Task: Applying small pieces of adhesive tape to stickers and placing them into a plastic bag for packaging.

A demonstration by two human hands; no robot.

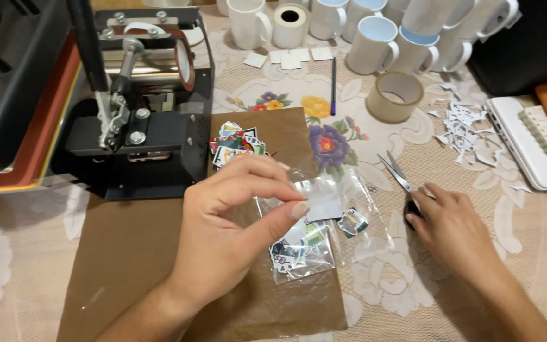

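My left hand (235,221) pinches the top of a small clear plastic bag (299,250) between thumb and fingers, above a brown sheet (128,253). Several small cut-out stickers lie inside the bag, and one sticker (352,221) lies loose on a second clear bag just to its right. A pile of cut stickers (235,145) sits further back on the brown sheet. Palm down, my right hand (447,228) rests on the black handles of a pair of scissors (395,171), whose blades point away from me and look slightly apart.
A black mug heat press (140,95) stands at the back left. White mugs (375,38) line the back edge, with a tape roll (395,96), a purple pen (333,85) and paper scraps (466,126) nearby. A white device (527,145) lies at the right.
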